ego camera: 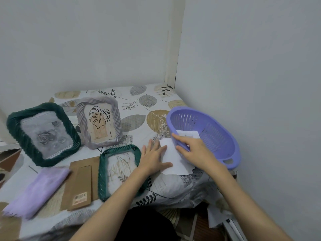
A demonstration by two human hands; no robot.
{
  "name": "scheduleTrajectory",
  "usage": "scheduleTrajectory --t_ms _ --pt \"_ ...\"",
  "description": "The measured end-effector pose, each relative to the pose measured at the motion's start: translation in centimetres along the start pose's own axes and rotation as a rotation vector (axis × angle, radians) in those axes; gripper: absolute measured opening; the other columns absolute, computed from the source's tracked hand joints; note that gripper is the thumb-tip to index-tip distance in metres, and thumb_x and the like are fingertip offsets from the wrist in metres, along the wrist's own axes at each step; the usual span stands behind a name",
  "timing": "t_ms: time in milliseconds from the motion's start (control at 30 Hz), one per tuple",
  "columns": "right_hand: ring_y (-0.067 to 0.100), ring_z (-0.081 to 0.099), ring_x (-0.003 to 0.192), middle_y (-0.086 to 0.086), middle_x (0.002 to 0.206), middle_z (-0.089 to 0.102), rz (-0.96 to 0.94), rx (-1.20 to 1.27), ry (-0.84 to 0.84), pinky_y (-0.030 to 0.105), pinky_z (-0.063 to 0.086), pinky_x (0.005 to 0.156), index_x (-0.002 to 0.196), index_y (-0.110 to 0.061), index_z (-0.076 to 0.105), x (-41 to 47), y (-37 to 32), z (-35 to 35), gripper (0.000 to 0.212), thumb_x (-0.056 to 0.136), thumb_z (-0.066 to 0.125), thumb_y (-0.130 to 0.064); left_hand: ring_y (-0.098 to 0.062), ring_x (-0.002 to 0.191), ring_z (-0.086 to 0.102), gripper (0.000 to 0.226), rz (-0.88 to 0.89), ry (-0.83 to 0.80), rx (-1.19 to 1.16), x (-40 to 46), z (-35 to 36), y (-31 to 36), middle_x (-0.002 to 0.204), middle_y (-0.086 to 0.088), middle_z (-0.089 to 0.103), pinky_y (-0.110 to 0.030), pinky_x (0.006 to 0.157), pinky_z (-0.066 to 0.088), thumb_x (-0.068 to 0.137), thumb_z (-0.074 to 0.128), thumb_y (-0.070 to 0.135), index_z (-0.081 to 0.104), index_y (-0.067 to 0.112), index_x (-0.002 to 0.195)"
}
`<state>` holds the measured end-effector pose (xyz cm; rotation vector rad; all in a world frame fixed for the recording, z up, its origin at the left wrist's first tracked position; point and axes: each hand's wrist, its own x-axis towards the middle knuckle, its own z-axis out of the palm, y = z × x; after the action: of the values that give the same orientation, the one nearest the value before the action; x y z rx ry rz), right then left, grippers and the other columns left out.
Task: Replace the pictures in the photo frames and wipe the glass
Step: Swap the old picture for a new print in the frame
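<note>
Hands on white paper beside a lilac basket

Centre right: left hand (153,158) presses flat, fingers straight, on blank white sheets (171,158); right hand (191,147) grips tilted basket (212,134) rim; green frame (119,171) lies lower centre

Basket (217,134) blocks right – open cloth (139,108) behind.
</note>
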<state>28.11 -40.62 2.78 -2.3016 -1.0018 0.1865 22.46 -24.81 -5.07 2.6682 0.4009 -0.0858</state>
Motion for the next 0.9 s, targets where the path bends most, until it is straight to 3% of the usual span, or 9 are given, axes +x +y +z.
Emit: scheduleTrajectory --t_ms 67,200,367,467,567,667,767,833,900 --pt "0.015 0.047 0.081 -0.012 0.078 0.048 -0.007 -0.028 -0.007 0.028 0.039 0.073 0.134 -0.037 0.043 -0.1 -0.4 0.2 0.045 0.092 0.053 -0.026 -0.029 0.142 -0.019 0.081 -0.009 0.003 0.088 0.1 0.5 0.1 0.157 -0.010 -0.008 -0.049 0.114 -0.010 0.079 0.052 0.064 0.022 0.028 0.145" --pt "0.021 0.053 0.079 0.006 0.092 0.063 -0.009 -0.095 -0.033 0.031 0.041 0.071 0.136 -0.038 0.042 -0.7 -0.8 1.2 0.045 0.093 0.051 -0.027 -0.029 0.144 -0.013 0.066 -0.004 0.027 0.051 0.3 0.4 -0.2 0.157 -0.008 -0.001 -0.048 0.114 -0.007 0.088 0.043 0.056 0.027 0.025 0.144" --pt "0.027 0.057 0.084 0.012 0.101 0.066 0.005 -0.207 -0.042 0.032 0.041 0.069 0.137 -0.040 0.038 -1.0 -1.3 1.7 0.044 0.095 0.047 -0.029 -0.025 0.136 0.033 0.036 -0.075 0.344 -0.622 0.6 -1.7 -0.9 0.141 -0.010 0.044 -0.033 0.111 0.026 0.099 0.033 0.018 0.044 0.009 0.133" --pt "0.014 0.058 0.093 0.001 0.113 0.063 0.055 0.073 -0.118 0.025 0.043 0.079 0.133 -0.035 0.046 -0.7 -1.0 0.8 0.042 0.092 0.053 -0.029 -0.013 0.124 0.045 0.034 -0.047 0.431 -0.796 0.1 -3.5 0.3 0.134 -0.004 0.052 -0.024 0.101 0.033 0.100 0.033 0.021 0.049 0.015 0.129" --pt "0.016 0.057 0.093 0.007 0.110 0.063 0.223 0.248 0.031 0.022 0.041 0.081 0.129 -0.027 0.052 1.1 1.2 -1.4 0.038 0.092 0.054 -0.023 -0.011 0.126 0.041 0.042 0.037 0.366 -0.738 -0.3 -4.1 1.6 0.136 0.001 0.047 -0.027 0.102 0.032 0.095 0.038 0.043 0.045 0.026 0.132" --pt "0.028 0.050 0.117 0.016 0.128 0.054 0.519 -0.053 -0.008 0.032 0.040 0.089 0.129 -0.004 0.045 3.2 3.9 -3.0 0.049 0.087 0.061 -0.023 -0.018 0.138 0.025 0.075 0.043 0.201 -0.482 -0.7 -3.9 2.4 0.149 0.003 0.030 -0.048 0.112 0.025 0.069 0.045 0.078 0.035 0.044 0.135" --pt "0.031 0.054 0.109 0.016 0.132 0.047 0.721 -0.156 -0.254 0.036 0.048 0.079 0.128 -0.003 0.037 3.9 4.5 -2.7 0.073 0.072 0.078 -0.027 -0.017 0.142 0.013 0.078 0.008 0.146 -0.312 -1.1 -4.0 3.1 0.154 0.006 0.016 -0.050 0.113 0.015 0.068 0.057 0.072 0.029 0.047 0.137" --pt "0.034 0.052 0.115 0.018 0.137 0.039 0.761 -0.165 -0.301 0.042 0.050 0.087 0.135 -0.002 0.027 4.3 4.6 -2.2 0.089 0.068 0.081 -0.023 -0.016 0.142 0.011 0.077 0.000 0.160 -0.307 -1.4 -4.3 3.2 0.155 0.008 0.016 -0.049 0.112 0.013 0.069 0.060 0.068 0.029 0.046 0.137" --pt "0.034 0.054 0.115 0.019 0.136 0.040 0.745 -0.190 -0.282 0.040 0.048 0.087 0.131 0.001 0.031 4.5 4.6 -2.0 0.077 0.072 0.078 -0.015 -0.016 0.143 0.009 0.078 -0.010 0.151 -0.301 -1.4 -4.5 3.1 0.155 0.008 0.017 -0.049 0.112 0.012 0.069 0.061 0.067 0.030 0.045 0.137"
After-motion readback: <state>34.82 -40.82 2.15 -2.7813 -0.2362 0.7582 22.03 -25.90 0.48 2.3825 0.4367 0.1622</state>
